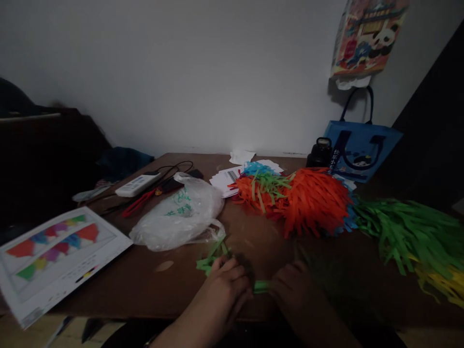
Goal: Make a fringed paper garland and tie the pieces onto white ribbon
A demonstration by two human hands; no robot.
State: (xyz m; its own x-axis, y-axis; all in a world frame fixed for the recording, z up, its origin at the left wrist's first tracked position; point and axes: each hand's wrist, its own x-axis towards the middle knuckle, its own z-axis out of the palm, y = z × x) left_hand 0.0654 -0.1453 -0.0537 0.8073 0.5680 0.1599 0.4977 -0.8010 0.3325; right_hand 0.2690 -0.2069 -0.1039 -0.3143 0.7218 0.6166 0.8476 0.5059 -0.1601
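My left hand is closed round a green paper tassel near the table's front edge. Loose green strips stick out beyond its fingers toward the upper left. To the right, my right hand grips the other end of the same tassel, its fingers dim and slightly blurred. A short green band of paper shows between the two hands. Behind them lies a pile of orange-red fringed tassels, with light green strips and a blue tassel on its left part.
A clear plastic bag lies left of centre, beside a white power strip. A printed sheet overhangs the left edge. Green tassels and yellow ones lie right. A black bottle and blue bag stand behind.
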